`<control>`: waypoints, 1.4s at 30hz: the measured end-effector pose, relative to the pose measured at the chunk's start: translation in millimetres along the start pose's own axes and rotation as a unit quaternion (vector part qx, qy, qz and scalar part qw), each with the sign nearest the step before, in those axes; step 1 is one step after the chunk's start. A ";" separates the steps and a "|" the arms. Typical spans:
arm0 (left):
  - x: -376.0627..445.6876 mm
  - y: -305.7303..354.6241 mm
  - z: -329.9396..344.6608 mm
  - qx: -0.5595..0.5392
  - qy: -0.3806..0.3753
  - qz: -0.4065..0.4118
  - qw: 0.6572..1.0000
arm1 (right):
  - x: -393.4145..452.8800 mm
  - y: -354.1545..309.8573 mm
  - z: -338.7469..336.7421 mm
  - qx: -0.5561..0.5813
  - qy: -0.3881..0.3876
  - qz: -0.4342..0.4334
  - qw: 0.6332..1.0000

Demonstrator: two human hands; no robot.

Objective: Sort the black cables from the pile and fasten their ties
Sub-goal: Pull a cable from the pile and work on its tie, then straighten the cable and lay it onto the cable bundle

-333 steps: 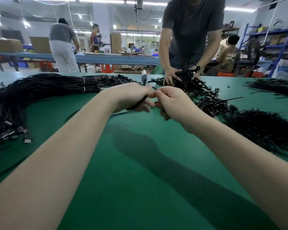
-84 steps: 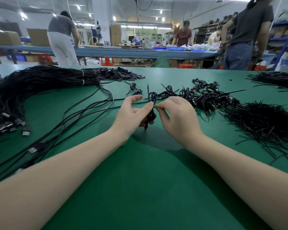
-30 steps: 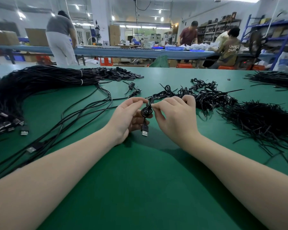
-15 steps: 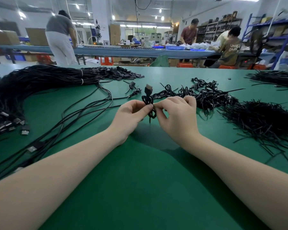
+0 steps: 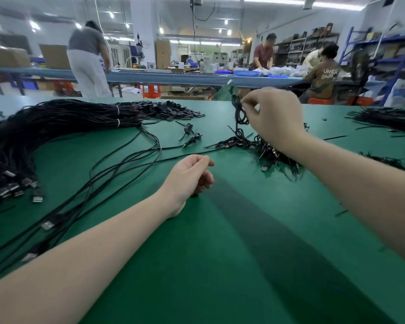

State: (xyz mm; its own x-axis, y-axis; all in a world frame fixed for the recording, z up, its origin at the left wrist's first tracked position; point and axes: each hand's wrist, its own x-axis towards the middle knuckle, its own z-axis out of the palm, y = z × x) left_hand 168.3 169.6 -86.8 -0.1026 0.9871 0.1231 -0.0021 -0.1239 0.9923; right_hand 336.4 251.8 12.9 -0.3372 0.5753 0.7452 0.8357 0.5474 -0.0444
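My right hand is raised over the far middle of the green table and pinches a small coiled black cable, which dangles above the heap of tied coils. My left hand rests low on the table with its fingers loosely curled and nothing in it. A big bundle of long black cables lies at the left, and several loose cables trail from it toward me. Two small tied coils lie apart behind my left hand.
Piles of black ties lie at the right and far right. Metal cable plugs line the left edge. Several people work at a blue bench behind the table, with shelving at the back right.
My right hand has lifted the coiled cable up and to the right, over the heap. My left hand has let go of it and dropped to the table.
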 end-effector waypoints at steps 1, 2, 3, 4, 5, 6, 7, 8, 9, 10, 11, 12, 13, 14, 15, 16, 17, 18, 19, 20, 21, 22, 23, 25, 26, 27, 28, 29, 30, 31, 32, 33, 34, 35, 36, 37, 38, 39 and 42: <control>-0.1 -0.4 0.0 0.011 -0.008 0.003 1.000 | 18.7 13.4 -0.6 -0.021 -0.070 0.052 0.996; -0.1 -0.7 0.0 0.020 -0.013 0.005 1.000 | 32.8 26.4 0.4 -0.043 -0.161 0.106 0.980; 0.2 -1.1 -0.2 0.024 -0.017 0.007 1.000 | 41.0 37.7 2.0 -0.060 -0.232 0.150 0.959; 0.6 -1.2 -0.4 0.026 -0.019 0.007 0.999 | 43.7 47.3 2.9 -0.093 -0.288 0.167 0.938; 1.0 -1.5 -0.3 0.026 -0.021 0.007 0.999 | 41.3 55.0 3.4 -0.108 -0.337 0.172 0.919; 1.3 -1.7 -0.3 0.028 -0.022 0.007 0.999 | 33.5 60.0 4.6 -0.092 -0.385 0.182 0.900; 1.7 -2.1 -0.3 0.031 -0.023 0.008 0.999 | 23.4 64.4 8.4 -0.066 -0.439 0.196 0.874; 1.8 -2.8 -0.4 0.034 -0.024 0.009 0.999 | 12.7 67.4 12.4 -0.045 -0.498 0.207 0.841; 2.3 -3.6 -0.1 0.038 -0.025 0.010 0.999 | 3.0 70.2 15.4 -0.050 -0.551 0.196 0.810; 2.5 -4.6 -0.2 0.042 -0.026 0.011 0.999 | -5.2 72.3 17.8 -0.058 -0.580 0.185 0.791; 3.0 -5.3 -0.2 0.045 -0.028 0.013 0.999 | -9.6 75.4 20.4 -0.061 -0.583 0.176 0.791; 3.4 -5.9 -0.2 0.047 -0.030 0.015 0.998 | -11.7 78.4 21.0 -0.052 -0.574 0.175 0.798; 3.9 -6.4 -0.2 0.048 -0.032 0.016 0.998 | -11.6 82.2 22.3 -0.039 -0.570 0.180 0.801; 4.5 -6.8 -0.1 0.050 -0.034 0.018 0.998 | -10.0 85.3 24.0 -0.029 -0.573 0.186 0.798; 5.4 -7.1 0.1 0.052 -0.036 0.018 0.998 | -7.8 86.9 25.9 -0.028 -0.583 0.188 0.790; 6.4 -7.5 0.5 0.055 -0.040 0.019 0.997 | -5.2 86.9 27.7 -0.033 -0.597 0.192 0.778; 7.2 -7.9 1.2 0.062 -0.044 0.020 0.997 | -2.2 85.7 30.2 -0.035 -0.610 0.198 0.766; 8.1 -8.6 1.7 0.070 -0.046 0.022 0.996 | 1.2 84.2 34.3 -0.034 -0.616 0.211 0.758; 9.1 -9.2 2.4 0.078 -0.047 0.024 0.996 | 4.7 83.8 40.0 -0.030 -0.611 0.224 0.759; 9.4 -9.9 2.4 0.084 -0.047 0.025 0.995 | 7.4 83.4 46.4 -0.031 -0.594 0.227 0.771; 9.7 -10.0 1.8 0.088 -0.047 0.026 0.995 | 9.4 82.8 54.0 -0.042 -0.568 0.215 0.793; 9.8 -10.0 0.9 0.090 -0.047 0.027 0.994 | 9.0 82.1 61.7 -0.063 -0.537 0.194 0.819; 9.8 -10.1 0.2 0.090 -0.048 0.027 0.994 | 6.1 80.7 70.3 -0.090 -0.502 0.176 0.842; 9.7 -10.5 -0.5 0.087 -0.050 0.027 0.995 | -0.7 68.2 82.5 -0.149 -0.439 0.158 0.872; 9.5 -10.6 -0.4 0.088 -0.050 0.026 0.995 | -5.0 57.0 85.0 -0.163 -0.417 0.156 0.881; 9.4 -10.4 0.0 0.089 -0.049 0.027 0.994 | -9.7 43.0 85.6 -0.152 -0.398 0.154 0.891; 8.9 -10.3 0.3 0.092 -0.047 0.030 0.994 | -15.3 27.1 85.3 -0.122 -0.383 0.148 0.904; 8.1 -10.3 1.0 0.094 -0.043 0.035 0.994 | -21.7 11.2 83.0 -0.084 -0.374 0.138 0.913; 7.4 -10.7 1.9 0.096 -0.033 0.042 0.994 | -29.6 -4.0 79.7 -0.049 -0.374 0.128 0.917; 6.5 -11.6 2.8 0.105 -0.013 0.055 0.993 | -39.3 -16.9 76.1 -0.024 -0.383 0.119 0.916; 6.3 -12.6 3.3 0.126 0.017 0.073 0.989 | -51.6 -28.4 72.4 -0.010 -0.394 0.114 0.912; 6.7 -13.6 2.4 0.162 0.053 0.095 0.981 | -65.2 -37.5 69.3 -0.004 -0.401 0.119 0.908; 7.9 -13.3 -0.8 0.218 0.081 0.112 0.966 | -78.0 -44.5 66.1 -0.002 -0.394 0.133 0.910; 10.0 -11.2 -5.8 0.293 0.091 0.113 0.945 | -89.0 -49.4 62.8 -0.002 -0.373 0.149 0.916; 12.4 -7.9 -13.4 0.376 0.084 0.097 0.917 | -97.4 -52.3 60.5 0.001 -0.345 0.161 0.925; 15.2 -2.5 -24.0 0.457 0.075 0.069 0.883 | -102.8 -53.2 58.6 0.007 -0.319 0.165 0.933; 17.2 5.8 -37.0 0.530 0.079 0.043 0.843 | -105.0 -52.9 57.6 0.015 -0.301 0.162 0.940; 18.2 15.4 -51.9 0.601 0.100 0.027 0.792 | -105.7 -52.4 56.8 0.020 -0.291 0.157 0.943; 15.8 40.7 -98.4 0.759 0.179 -0.034 0.626 | -105.1 -51.2 58.2 0.033 -0.283 0.150 0.947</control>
State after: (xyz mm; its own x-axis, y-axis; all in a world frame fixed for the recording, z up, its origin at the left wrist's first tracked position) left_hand 68.7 170.2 -45.9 -0.3708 0.8648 0.3387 0.8999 0.4247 -0.0993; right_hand 303.9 198.7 -102.0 -0.2830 0.9342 0.2172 0.9079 0.3340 -0.2533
